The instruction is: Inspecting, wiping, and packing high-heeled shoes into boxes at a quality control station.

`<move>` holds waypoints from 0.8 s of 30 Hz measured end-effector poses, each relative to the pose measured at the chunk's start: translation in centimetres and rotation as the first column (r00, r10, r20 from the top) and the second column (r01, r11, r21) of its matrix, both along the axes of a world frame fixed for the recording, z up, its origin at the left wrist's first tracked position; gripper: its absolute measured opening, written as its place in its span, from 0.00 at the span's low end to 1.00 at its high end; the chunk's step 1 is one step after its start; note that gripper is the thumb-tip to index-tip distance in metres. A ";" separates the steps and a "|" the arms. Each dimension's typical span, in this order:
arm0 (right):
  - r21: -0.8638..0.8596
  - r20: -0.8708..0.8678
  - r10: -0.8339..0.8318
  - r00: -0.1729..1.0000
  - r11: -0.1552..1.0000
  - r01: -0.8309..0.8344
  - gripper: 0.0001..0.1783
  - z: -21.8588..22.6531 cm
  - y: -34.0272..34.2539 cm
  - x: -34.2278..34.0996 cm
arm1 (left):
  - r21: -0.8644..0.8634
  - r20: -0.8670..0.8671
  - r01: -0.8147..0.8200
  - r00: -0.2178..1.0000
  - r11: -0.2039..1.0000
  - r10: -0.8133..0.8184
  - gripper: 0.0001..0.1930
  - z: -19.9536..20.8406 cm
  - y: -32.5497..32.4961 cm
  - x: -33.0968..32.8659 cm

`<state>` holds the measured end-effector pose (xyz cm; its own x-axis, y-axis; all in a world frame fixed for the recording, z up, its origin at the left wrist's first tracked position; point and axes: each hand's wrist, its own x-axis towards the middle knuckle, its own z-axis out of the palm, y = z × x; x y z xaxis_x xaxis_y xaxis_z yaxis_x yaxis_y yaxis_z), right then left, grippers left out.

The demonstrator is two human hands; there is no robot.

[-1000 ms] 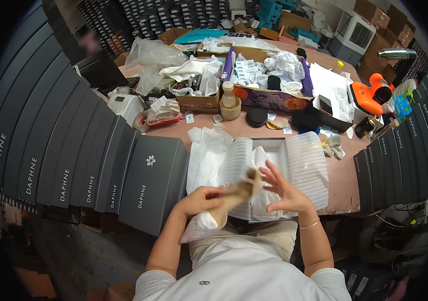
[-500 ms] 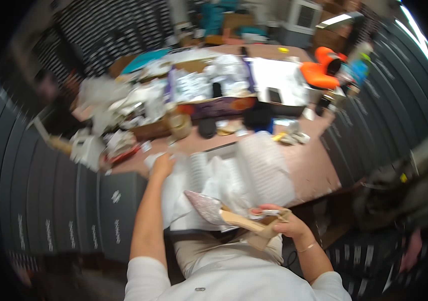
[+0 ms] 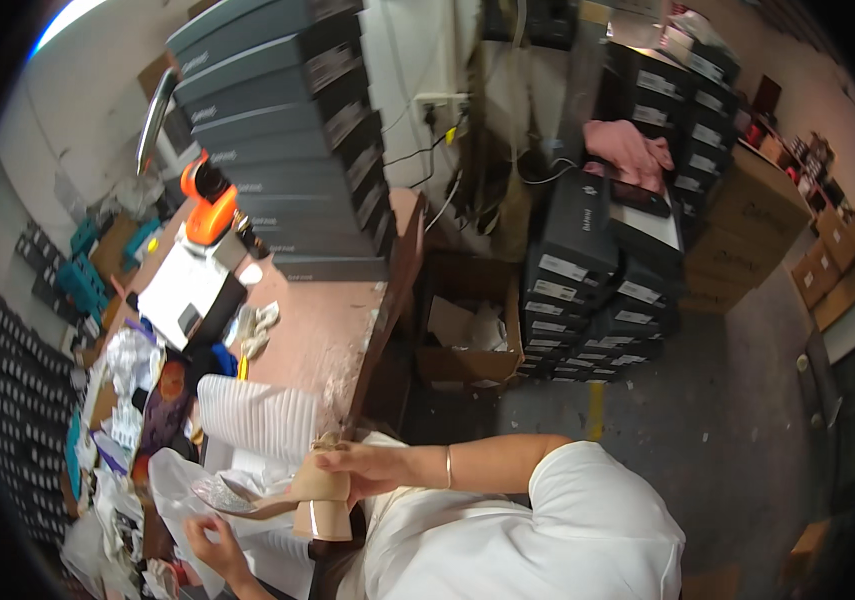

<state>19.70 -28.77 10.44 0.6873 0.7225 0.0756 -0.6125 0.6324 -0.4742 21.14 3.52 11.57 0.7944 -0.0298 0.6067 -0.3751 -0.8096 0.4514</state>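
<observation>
My right hand [image 3: 359, 466], a thin bracelet on its wrist, is shut around a beige block-heeled shoe [image 3: 319, 500] and holds it over my lap at the pink table's edge [image 3: 379, 320]. The shoe's glittery toe [image 3: 219, 494] points left over white tissue paper in an open white shoe box [image 3: 252, 425]. My left hand [image 3: 209, 545] lies low at the left, just under the toe, on crumpled white wrapping [image 3: 172, 480]. Its fingers are bent, and whether they grip the wrapping is unclear.
Dark grey shoe boxes [image 3: 277, 150] are stacked on the table beside an orange device [image 3: 209, 200]. On the floor stand an open cardboard box [image 3: 467, 345], black shoe boxes [image 3: 587, 280] with pink cloth [image 3: 629, 150] on top, and brown cartons [image 3: 762, 215].
The view has swung to the right, toward the floor and box stacks. My right hand still holds the shoe. My left hand has come back from the paper to below the toe.
</observation>
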 end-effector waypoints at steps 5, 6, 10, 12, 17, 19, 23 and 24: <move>-0.197 0.034 -0.107 0.994 0.974 0.112 0.40 -0.6 1.9 -1.6 | -0.432 -0.056 0.078 0.992 0.898 -0.113 0.13 -2.7 -0.8 -4.5; -0.268 0.136 -0.126 0.983 0.950 0.159 0.40 -1.1 2.1 -1.5 | -0.573 -0.069 0.037 0.993 0.819 -0.094 0.13 -2.2 -0.9 -4.1; -0.406 0.233 -0.153 0.960 0.882 0.239 0.40 -1.8 1.2 -2.0 | -0.607 -0.246 -0.133 0.969 0.783 -0.026 0.08 0.1 -1.9 -5.4; -0.357 0.176 -0.096 0.980 0.921 0.155 0.40 -1.2 0.0 -1.7 | -0.369 -0.371 -0.174 0.928 0.913 0.027 0.14 -0.3 -1.8 -6.5; -0.065 -0.025 0.173 0.985 0.983 -0.174 0.38 -0.6 1.7 -1.0 | -0.394 -0.228 -0.226 0.963 0.891 0.143 0.14 -0.7 0.4 -6.0; 0.074 -0.147 0.137 0.980 0.989 -0.127 0.37 -0.4 4.8 -0.4 | -0.526 -0.123 -0.233 0.973 0.818 0.198 0.15 2.3 -3.0 -6.5; 0.115 -0.223 -0.039 0.974 0.991 0.066 0.36 0.4 7.9 1.6 | -0.643 0.025 -0.257 0.935 0.722 0.355 0.16 0.4 -1.8 -5.7; 0.091 -0.213 -0.075 0.974 0.991 0.096 0.36 0.5 8.1 2.1 | -0.743 -0.027 -0.236 0.946 0.626 0.324 0.16 -0.3 -0.5 -5.5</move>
<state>21.79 -20.64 10.89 0.7546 0.6562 -0.0071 -0.6326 0.7245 -0.2738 15.68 3.02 11.32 0.6225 0.6691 0.4060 -0.2648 -0.3082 0.9137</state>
